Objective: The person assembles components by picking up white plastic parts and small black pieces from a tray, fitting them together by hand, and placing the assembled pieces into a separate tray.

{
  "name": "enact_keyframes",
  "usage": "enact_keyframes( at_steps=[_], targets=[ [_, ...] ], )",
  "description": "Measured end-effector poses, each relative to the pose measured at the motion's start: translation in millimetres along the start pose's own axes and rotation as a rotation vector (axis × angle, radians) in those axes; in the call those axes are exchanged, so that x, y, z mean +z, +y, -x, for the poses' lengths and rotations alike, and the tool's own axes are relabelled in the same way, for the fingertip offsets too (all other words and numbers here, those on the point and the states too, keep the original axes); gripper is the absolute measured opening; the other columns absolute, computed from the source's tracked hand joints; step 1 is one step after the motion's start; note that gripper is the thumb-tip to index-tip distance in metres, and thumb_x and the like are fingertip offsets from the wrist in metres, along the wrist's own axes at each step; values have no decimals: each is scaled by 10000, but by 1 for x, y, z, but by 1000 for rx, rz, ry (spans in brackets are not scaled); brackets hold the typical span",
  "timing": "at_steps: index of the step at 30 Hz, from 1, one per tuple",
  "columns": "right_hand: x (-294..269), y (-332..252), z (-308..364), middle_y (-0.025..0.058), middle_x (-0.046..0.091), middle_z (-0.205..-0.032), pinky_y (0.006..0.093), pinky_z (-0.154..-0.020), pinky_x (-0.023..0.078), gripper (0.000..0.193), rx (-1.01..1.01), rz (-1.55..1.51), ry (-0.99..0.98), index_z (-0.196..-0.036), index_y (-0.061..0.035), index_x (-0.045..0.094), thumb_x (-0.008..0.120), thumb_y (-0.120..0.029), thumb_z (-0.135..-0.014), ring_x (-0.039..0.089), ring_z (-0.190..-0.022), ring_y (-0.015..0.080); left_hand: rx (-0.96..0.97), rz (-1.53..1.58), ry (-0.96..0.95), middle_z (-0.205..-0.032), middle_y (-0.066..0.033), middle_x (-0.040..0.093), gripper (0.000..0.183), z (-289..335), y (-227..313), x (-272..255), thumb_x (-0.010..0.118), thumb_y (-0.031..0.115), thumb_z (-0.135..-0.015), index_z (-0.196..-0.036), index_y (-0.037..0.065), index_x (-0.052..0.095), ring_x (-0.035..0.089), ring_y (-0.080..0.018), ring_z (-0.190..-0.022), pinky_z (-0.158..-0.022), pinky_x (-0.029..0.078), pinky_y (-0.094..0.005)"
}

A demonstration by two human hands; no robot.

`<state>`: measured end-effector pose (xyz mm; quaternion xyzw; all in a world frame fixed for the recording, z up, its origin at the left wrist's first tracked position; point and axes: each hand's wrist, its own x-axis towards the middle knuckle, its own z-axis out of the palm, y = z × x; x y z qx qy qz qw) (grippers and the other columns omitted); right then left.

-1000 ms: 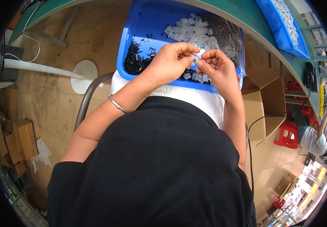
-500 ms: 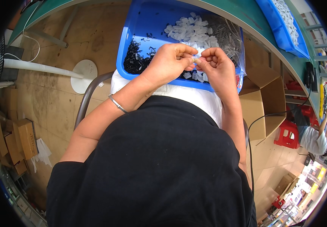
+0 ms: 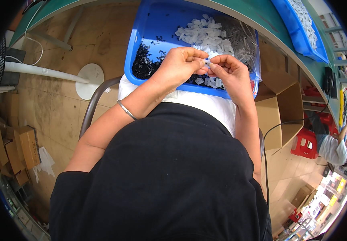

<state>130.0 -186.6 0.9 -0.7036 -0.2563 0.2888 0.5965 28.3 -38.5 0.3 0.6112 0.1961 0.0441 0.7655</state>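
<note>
Above the near part of a blue plastic tray (image 3: 131, 60), my left hand (image 3: 180, 65) and my right hand (image 3: 232, 75) meet fingertip to fingertip. Both are closed in a pinch on a small whitish piece (image 3: 207, 62), mostly covered by the fingers, so its exact kind is unclear. Behind the hands in the tray lies a heap of white translucent plastic pieces (image 3: 201, 33). Small black parts (image 3: 143, 66) are piled at the tray's left. Clear thin pieces in a plastic bag (image 3: 243, 42) fill its right side.
A green table (image 3: 258, 16) curves along the far side, with another blue tray (image 3: 304, 30) of pale parts on it. An open cardboard box (image 3: 280, 108) stands at right. A white round stand base (image 3: 90, 81) is on the left floor. A person (image 3: 336, 148) sits far right.
Both hands stay together over the tray. My right fingers have shifted slightly around the small piece, and a bit more of it shows between the fingertips.
</note>
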Motion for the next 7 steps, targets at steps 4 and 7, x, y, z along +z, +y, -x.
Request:
enact_keyframes(
  at_steps=[4, 7],
  targets=[
    [-5, -8, 1, 58, 663, -842, 234, -690, 525, 100, -85, 16, 60, -967, 33, 640, 628, 13, -871, 637, -739, 109, 27, 10, 2, -1017, -144, 678, 332, -5, 1, -4, 610, 88, -924, -1207, -81, 577, 673, -162, -902, -820, 544, -258],
    [-16, -36, 0, 53, 666, -827, 242, -699, 528, 101, -308, 139, 198, -971, 8, 653, 630, 1, -873, 635, -736, 114, 200, -409, 71, -1057, -123, 682, 378, -12, 5, -22, 627, 117, -916, -1274, 12, 567, 664, -190, -962, -831, 542, -286]
  ],
)
